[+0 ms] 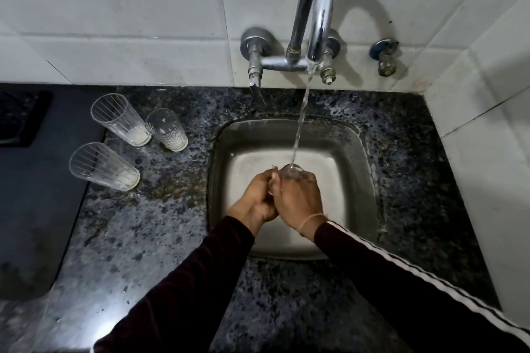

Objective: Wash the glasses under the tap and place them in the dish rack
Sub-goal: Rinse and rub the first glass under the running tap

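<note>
Head view shows both hands over the steel sink [355, 135], wrapped round a clear glass [292, 172] held right under the stream from the tap [314, 8]. The right hand [298, 200] curls about the glass's body, and the left hand [258, 198] closes on its near side, fingers bent against it; only the far end of the glass shows past the knuckles. Its long axis seems to run away from the person, tilted up toward the falling water, though which end is the mouth cannot be told. Wet glass like this is likely light, rigid, slippery and breakable against the steel, so a full wrap round the middle of the body looks safer than a pinch at the rim. Three more glasses wait upright on the granite counter [286, 295] to the left: two ribbed tumblers [120, 120] [103, 166] with pale residue at the bottom and a shorter patterned one [167, 129]. No dish rack can be made out.
</note>
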